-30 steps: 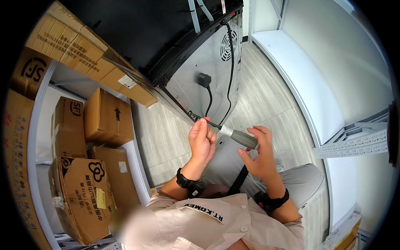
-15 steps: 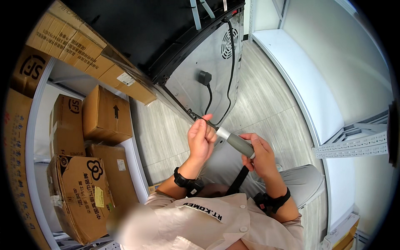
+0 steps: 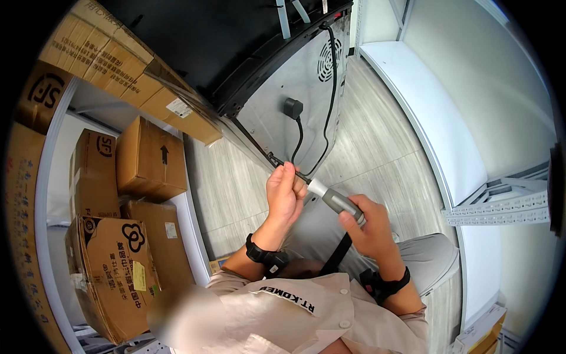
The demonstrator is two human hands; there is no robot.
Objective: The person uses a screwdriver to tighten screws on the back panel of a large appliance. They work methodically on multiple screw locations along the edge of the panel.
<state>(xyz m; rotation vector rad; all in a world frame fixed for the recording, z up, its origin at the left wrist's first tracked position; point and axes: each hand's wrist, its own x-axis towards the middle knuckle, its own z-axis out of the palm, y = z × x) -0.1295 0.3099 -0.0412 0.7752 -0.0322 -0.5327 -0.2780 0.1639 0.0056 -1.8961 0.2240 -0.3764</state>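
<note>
My right hand is closed around the end of a screwdriver with a grey and white handle. Its dark shaft runs up and left toward the lower edge of an appliance's grey metal panel. My left hand is closed in a pinch at the shaft, just ahead of the white collar. Those fingers partly cover the shaft, and the tip's exact contact cannot be made out. Close beyond my left fingertips, a black power cord hangs from an angular black plug on the panel.
The appliance's black top fills the upper middle. Cardboard boxes crowd shelving on the left, with a long carton beside the appliance. White shelves line the right, above a wood-look floor. A second black cable hangs down the panel.
My right hand has turned on the screwdriver handle, its back now more to the camera, and the handle has rotated. My left hand keeps nearly the same place. The view has shifted slightly.
</note>
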